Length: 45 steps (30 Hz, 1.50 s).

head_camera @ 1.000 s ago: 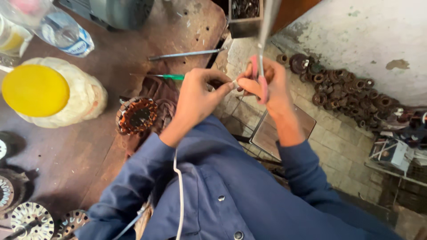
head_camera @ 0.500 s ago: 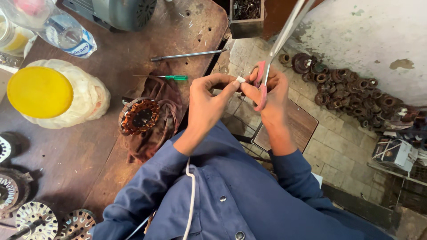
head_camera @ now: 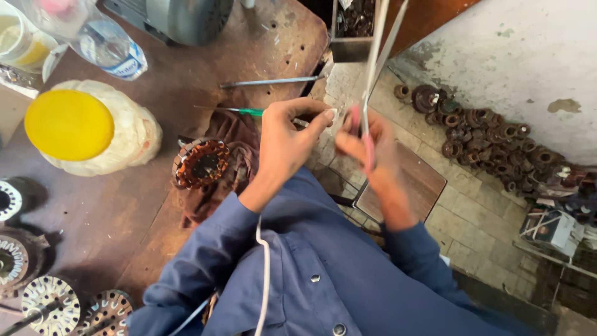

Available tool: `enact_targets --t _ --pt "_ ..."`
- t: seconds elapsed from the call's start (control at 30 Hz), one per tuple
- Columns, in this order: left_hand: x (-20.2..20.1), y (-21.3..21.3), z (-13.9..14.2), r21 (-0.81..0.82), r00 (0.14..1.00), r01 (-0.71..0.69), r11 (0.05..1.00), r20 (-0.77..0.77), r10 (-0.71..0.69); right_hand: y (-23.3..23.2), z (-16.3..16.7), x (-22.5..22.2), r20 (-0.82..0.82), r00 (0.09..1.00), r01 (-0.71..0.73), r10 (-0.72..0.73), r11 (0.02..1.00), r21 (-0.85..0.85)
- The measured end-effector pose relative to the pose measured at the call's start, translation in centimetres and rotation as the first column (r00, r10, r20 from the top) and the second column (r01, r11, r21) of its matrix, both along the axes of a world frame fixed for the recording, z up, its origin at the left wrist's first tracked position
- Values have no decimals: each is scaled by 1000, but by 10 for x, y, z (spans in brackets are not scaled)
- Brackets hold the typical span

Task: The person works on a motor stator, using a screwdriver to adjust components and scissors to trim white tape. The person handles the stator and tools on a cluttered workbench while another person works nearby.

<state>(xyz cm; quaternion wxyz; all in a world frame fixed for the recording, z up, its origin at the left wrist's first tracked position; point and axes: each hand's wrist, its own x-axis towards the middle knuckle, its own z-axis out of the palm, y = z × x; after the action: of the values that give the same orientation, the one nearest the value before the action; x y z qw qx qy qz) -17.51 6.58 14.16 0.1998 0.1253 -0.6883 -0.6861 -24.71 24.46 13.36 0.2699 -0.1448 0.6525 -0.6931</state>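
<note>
Worn brown wooden bench. On it: copper-wound stator on brown cloth, yellow-lidded jar, plastic bottle, green-handled screwdriver, metal rod.

Scissors: long, bright metal blades, slightly parted, pointing up and away from the fingers of the right hand; pinkish-red handles sit inside those fingers, blurred. Small white piece: pinched at the left fingertips, just beside the blades' base, too small to identify. Both are held in the air beyond the bench edge.
</note>
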Motion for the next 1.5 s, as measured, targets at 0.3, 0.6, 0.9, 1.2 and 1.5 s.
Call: enact_targets --t 0.3,0.6,0.9,1.2,1.5 --pt "-7 6 2 248 985 -110 963 -99 138 -2 -14 45 82 991 -113 107 991 77" --pt "-7 1 11 228 988 -130 965 -52 146 -6 -8 47 63 992 -118 109 980 158" --pt "-7 1 10 188 984 -152 970 -65 166 -7 -13 46 93 993 -83 69 983 162" --pt "-8 2 10 196 982 -162 967 -65 178 -9 -8 46 79 994 -92 80 982 167" --pt "-5 2 12 149 979 -185 971 -59 195 -11 -3 47 67 995 -94 79 957 274"
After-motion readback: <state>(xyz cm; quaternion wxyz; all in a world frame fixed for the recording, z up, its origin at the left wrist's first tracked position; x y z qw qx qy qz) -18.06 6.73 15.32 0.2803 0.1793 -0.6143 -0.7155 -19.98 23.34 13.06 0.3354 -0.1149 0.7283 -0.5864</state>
